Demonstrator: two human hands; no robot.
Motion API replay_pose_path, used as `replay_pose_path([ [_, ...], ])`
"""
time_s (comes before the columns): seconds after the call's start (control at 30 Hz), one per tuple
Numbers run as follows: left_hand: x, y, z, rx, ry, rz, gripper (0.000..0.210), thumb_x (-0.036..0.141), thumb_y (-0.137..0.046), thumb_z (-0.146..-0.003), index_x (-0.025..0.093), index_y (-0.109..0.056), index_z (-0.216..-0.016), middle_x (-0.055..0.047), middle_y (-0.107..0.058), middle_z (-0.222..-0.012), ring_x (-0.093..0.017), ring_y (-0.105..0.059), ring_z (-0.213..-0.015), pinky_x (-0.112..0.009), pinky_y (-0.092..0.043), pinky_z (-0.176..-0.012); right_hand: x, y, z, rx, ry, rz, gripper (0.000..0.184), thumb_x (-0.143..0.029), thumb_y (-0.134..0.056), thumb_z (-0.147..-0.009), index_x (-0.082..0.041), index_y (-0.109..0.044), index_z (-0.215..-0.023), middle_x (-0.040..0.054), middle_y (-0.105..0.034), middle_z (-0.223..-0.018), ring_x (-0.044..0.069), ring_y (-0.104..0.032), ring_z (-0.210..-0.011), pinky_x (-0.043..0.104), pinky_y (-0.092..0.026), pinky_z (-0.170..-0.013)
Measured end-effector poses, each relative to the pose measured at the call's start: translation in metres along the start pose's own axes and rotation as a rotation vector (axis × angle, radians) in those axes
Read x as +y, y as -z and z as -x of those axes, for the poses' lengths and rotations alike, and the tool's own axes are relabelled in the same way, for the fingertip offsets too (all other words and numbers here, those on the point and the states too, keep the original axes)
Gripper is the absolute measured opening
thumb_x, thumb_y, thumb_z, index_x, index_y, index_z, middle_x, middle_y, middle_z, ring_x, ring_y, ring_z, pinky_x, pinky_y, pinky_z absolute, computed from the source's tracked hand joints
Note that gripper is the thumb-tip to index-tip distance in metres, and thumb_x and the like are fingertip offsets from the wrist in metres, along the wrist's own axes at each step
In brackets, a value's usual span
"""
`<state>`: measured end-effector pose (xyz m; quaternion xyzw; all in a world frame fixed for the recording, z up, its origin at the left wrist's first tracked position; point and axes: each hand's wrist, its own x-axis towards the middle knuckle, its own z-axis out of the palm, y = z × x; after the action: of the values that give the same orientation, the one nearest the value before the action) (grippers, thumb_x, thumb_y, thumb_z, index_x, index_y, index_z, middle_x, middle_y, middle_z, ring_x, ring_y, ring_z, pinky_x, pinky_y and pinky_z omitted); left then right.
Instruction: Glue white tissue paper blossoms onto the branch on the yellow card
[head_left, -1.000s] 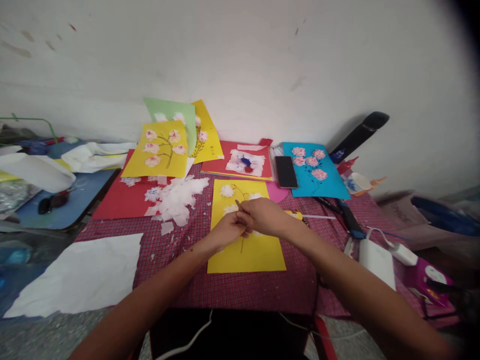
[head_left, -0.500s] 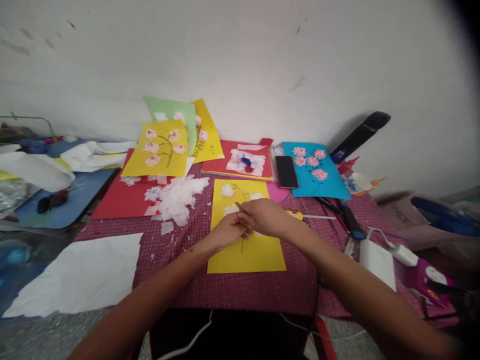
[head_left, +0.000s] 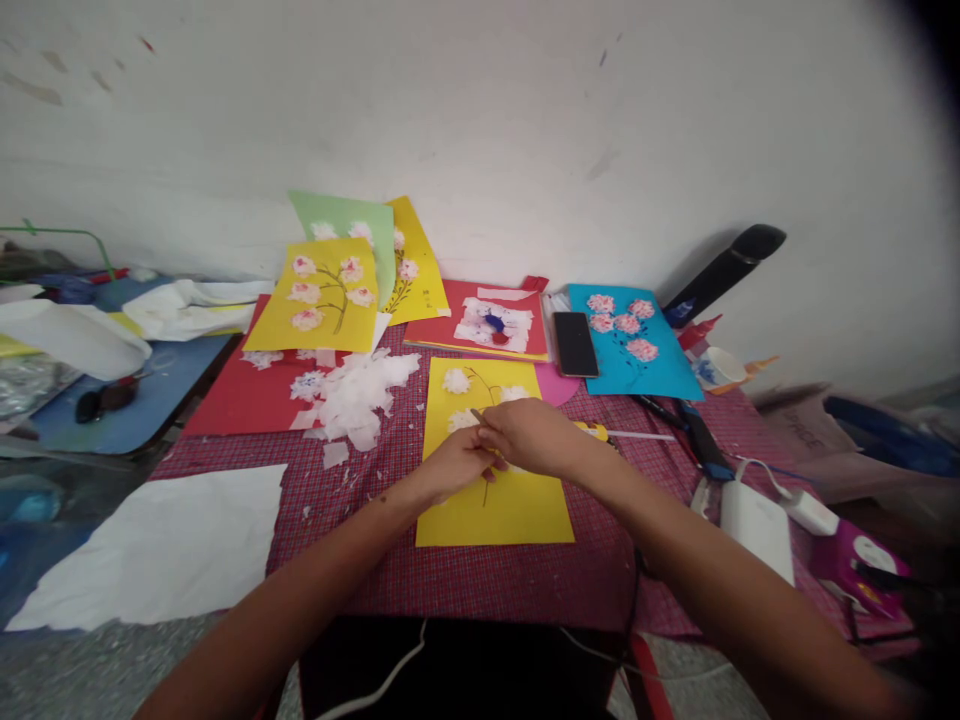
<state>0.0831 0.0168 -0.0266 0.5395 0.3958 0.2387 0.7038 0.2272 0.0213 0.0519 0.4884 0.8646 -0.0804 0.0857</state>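
My left hand (head_left: 459,462) and my right hand (head_left: 526,434) meet over a yellow sheet of paper (head_left: 491,518), fingers pinched closed against each other. A short dark tip pokes out at the far side of the fingers; what it belongs to is hidden. On the sheet are a drawn brown branch (head_left: 480,376) and several white torn-paper blossoms (head_left: 456,380), some covered by my hands. Left of the sheet spreads a pile of torn white tissue pieces (head_left: 364,395). Just beyond my right wrist lies a yellow tube-like thing (head_left: 592,430).
Finished-looking flower pictures, such as a yellow one (head_left: 352,325) and a blue one (head_left: 634,365), lie at the back. A phone (head_left: 575,345) rests beside a red book (head_left: 427,335). White paper (head_left: 172,545) overhangs the left edge. A white power bank-like box (head_left: 756,525) with cables lies right.
The view has shifted very slightly. Both hands keep the same place over the yellow sheet, still together.
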Motion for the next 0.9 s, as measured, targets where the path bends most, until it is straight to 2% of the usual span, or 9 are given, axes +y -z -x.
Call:
replay_pose_path([
  [0.2,0.002,-0.001,0.001,0.013,0.012,0.004,0.011,0.01,-0.053,-0.073,0.015,-0.061,-0.067,-0.003,-0.064,-0.072,-0.016,-0.061,-0.071,-0.027,-0.048,-0.062,0.001,0.0,-0.001,-0.023,0.026,-0.027,0.027,-0.033,-0.048,-0.098,-0.016,-0.069,-0.098,0.0117,-0.075,-0.091,0.022,-0.068,-0.081,0.028,-0.032,-0.059],
  [0.6,-0.001,0.001,0.001,0.004,0.0,0.044,0.011,0.01,-0.052,-0.07,0.015,-0.061,-0.072,-0.003,-0.064,-0.072,-0.015,-0.061,-0.072,-0.025,-0.048,-0.062,0.002,0.0,0.001,0.013,0.027,-0.087,0.027,-0.033,-0.048,-0.099,-0.015,-0.069,-0.096,0.01,-0.075,-0.091,0.02,-0.067,-0.08,0.028,-0.028,-0.06],
  [0.77,-0.005,0.006,0.003,0.022,-0.081,0.08,0.019,0.01,-0.052,-0.071,0.016,-0.061,-0.086,-0.003,-0.064,-0.082,-0.015,-0.063,-0.076,-0.022,-0.048,-0.059,0.001,-0.003,0.005,0.103,-0.007,-0.117,0.031,-0.037,-0.046,-0.1,-0.018,-0.069,-0.091,0.0067,-0.074,-0.088,0.017,-0.063,-0.075,0.027,-0.026,-0.058],
  [0.9,-0.011,0.011,0.009,0.059,-0.166,-0.007,0.033,0.008,-0.048,-0.075,0.017,-0.058,-0.105,-0.006,-0.065,-0.1,-0.014,-0.066,-0.078,-0.02,-0.049,-0.056,0.001,-0.004,0.009,0.14,-0.029,-0.166,0.03,-0.035,-0.047,-0.099,-0.019,-0.068,-0.085,0.0035,-0.072,-0.08,0.014,-0.058,-0.069,0.026,-0.023,-0.057],
])
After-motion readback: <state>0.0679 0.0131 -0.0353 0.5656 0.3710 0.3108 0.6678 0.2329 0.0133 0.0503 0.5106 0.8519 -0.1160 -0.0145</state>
